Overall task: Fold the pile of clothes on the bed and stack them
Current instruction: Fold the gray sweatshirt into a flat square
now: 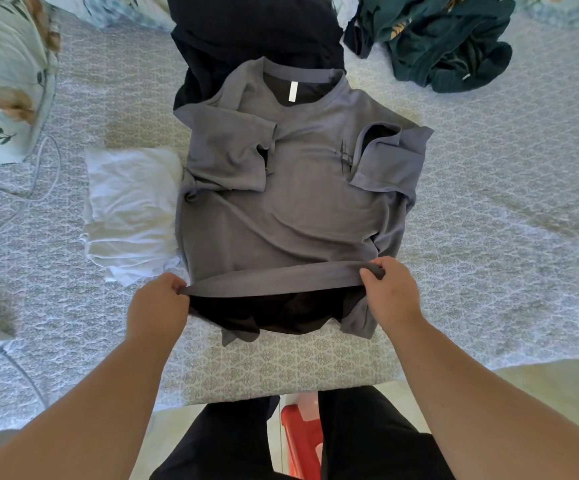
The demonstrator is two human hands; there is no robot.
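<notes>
My left hand (158, 303) pinches the bottom hem of a grey T-shirt (291, 202) at its left corner, fingers curled round the fabric. My right hand (390, 289) pinches the same hem at its right corner. Between my two hands the hem is lifted into a taut band, with dark shadow under it.

The shirt lies face up on the bed (489, 220), directly ahead of my hands. Its long axis runs straight away from me: hem nearest me, neckline pointing to the far side. Both short sleeves are folded inward across the chest.

Just left of the shirt, touching its edge, sits a folded white garment (129, 209). A dark garment (253, 32) lies beyond the collar, partly under it. A crumpled dark green pile (447, 43) lies far right. A floral pillow (7, 74) sits far left.
</notes>
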